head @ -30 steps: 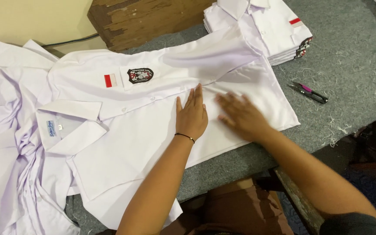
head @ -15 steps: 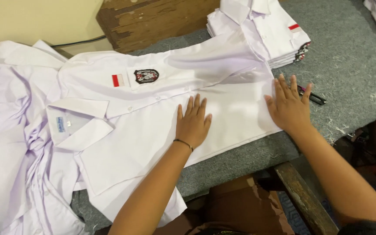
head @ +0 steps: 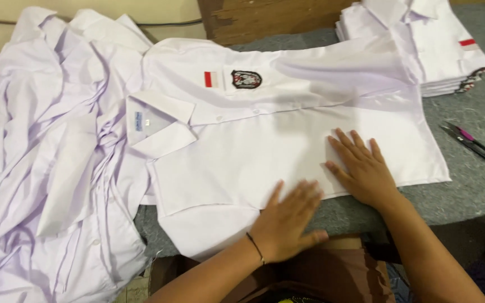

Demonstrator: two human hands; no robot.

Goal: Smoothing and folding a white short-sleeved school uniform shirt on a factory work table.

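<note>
Two bare hands lay flat on a white short-sleeved shirt [head: 287, 140] spread front-up across a grey felt-covered table [head: 478, 185]. The left hand [head: 287, 221], a thin dark band at its wrist, pressed on the shirt's near edge close to the near sleeve, its fingers [head: 304, 193] spread and released, gripping nothing; it showed slightly blurred. The right hand [head: 363, 168] rested palm-down on the shirt's lower front panel, just to the hem side of the left hand, fingers likewise open and extended, holding nothing.

The shirt itself lay sideways, collar [head: 161, 120] toward the left of the view and hem toward the right, buttoned down the middle. On its far chest sat a small red-and-white patch [head: 211, 79] and, just beside that, a dark shield-shaped badge [head: 246, 79].

Beyond the shirt's collar end a loose heap of crumpled white shirts [head: 46, 163] overlapped it. Past the shirt's hem, at the far corner, stood a neat stack of folded white shirts [head: 422, 39]. Near the hem on the bare felt lay a small pair of thread snips with a pink handle [head: 468, 140], apart from the cloth. Behind the shirt's far sleeve stood a worn wooden box [head: 270, 17], its inside not visible.
</note>
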